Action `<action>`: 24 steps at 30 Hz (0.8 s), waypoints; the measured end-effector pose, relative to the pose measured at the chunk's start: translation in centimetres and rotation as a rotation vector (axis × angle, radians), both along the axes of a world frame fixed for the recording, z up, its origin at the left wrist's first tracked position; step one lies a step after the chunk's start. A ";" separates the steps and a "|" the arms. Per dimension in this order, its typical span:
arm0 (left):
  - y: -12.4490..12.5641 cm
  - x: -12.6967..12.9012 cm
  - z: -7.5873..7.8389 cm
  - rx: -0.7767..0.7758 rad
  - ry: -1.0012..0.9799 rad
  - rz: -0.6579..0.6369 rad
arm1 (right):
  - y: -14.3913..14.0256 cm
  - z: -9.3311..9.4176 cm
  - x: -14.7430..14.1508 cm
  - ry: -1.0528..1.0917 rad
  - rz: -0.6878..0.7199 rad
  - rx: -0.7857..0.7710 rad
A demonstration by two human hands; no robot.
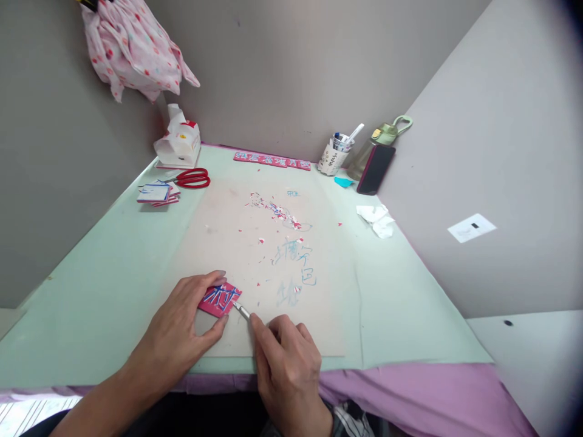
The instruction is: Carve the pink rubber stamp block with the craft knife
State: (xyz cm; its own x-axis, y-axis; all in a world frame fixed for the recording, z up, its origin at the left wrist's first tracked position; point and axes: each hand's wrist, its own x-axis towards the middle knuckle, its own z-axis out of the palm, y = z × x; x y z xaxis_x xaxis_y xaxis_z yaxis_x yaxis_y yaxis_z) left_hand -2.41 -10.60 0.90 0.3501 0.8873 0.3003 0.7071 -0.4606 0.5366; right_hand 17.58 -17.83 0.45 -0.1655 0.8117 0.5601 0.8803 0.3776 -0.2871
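Observation:
My left hand grips a small red square card by two edges, thumb at the near side and fingers at the far side. Blue strokes forming a character cover the card, with pale cut areas around them. In my right hand is a slim silver craft knife, held like a pen. Its tip meets the card's right side. Both hands rest low over a beige board marked with blue handwriting. Red, white and blue scraps lie scattered on the board beyond the hands.
Red-handled scissors and a stack of cards lie at left, near a tissue box. A strip of red character pieces lies along the back. At right stand a pen cup, a bottle and a phone; crumpled tissue lies nearer.

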 end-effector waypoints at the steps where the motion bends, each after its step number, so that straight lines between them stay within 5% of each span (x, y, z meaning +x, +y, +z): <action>1: 0.0 0.0 0.0 -0.006 0.000 -0.001 | 0.0 0.0 0.0 0.000 0.002 -0.004; 24: 0.0 -0.1 0.0 -0.005 0.001 0.005 | 0.2 -0.6 -0.2 0.064 -0.037 0.079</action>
State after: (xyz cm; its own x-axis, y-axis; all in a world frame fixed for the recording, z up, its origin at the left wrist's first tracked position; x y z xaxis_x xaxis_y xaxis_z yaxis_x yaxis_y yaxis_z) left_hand -2.52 -10.64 0.86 0.3460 0.8906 0.2952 0.7099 -0.4542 0.5383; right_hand 17.36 -17.61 -0.10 -0.0983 0.7696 0.6309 0.8749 0.3690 -0.3138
